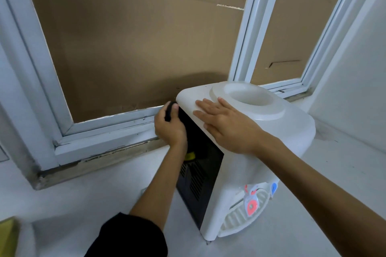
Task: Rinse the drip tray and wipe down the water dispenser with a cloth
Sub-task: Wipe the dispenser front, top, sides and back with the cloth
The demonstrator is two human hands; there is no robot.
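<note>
A: While the dispenser's turned sideways, what's nearest?

B: Drip tray (240,218), white, slotted, seated at the base of the water dispenser (257,144) near right, under the red tap (251,204) and blue tap (274,187). Can't tell whether it's rinsed.

A: Hands?

B: Right hand (224,120) lies flat on the top panel, fingers straight and spread, just beside the bottle well (248,95). Reads as bracing. Left hand (170,125) is further back on the left, fingers curled round a dark cloth (169,111), clamped on it, pressed at the top corner of the black rear panel (198,165).

A: So wipe step?

B: My read, yes, wiping the back, upper edge. Next move likely calls for dragging the cloth down over the vent slots while the right hand keeps the unit from sliding on the white counter (87,194).

A: Behind it?

B: Window frame (108,131), panes covered with cardboard (135,48). Tight gap, so the cloth hand has little room.
</note>
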